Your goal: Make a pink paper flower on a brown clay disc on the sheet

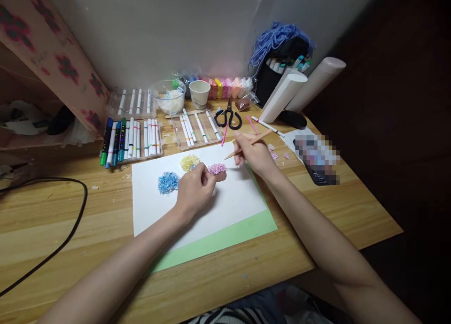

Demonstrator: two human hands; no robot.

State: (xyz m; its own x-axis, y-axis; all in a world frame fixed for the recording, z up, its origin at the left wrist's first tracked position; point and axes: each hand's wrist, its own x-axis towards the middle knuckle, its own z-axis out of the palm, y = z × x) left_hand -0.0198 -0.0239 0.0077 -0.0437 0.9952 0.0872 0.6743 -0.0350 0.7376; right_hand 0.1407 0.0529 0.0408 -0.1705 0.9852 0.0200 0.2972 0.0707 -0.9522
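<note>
My left hand [196, 188] is closed over the white paper [232, 199], its fingertips at a fluffy pink tuft [217, 168] with one finger stretched beneath it. The tuft looks gripped at its near side, though the thumb partly hides the contact. A fluffy blue tuft [168, 182] and a yellow tuft [189, 162] lie on the sheet beside this hand. Between the fingers of my right hand [252, 152] is a slim wooden pencil [234, 153], its pointed end directed left, just above the pink tuft. A green sheet [218, 242] shows under the white paper.
Marker trays [163, 151] stand behind the paper, with black-handled scissors [229, 117], a paper cup [199, 95] and a clear bowl [168, 97]. White bottles [284, 98] and a phone [317, 171] are at the right. A black cable [79, 216] curves across the left.
</note>
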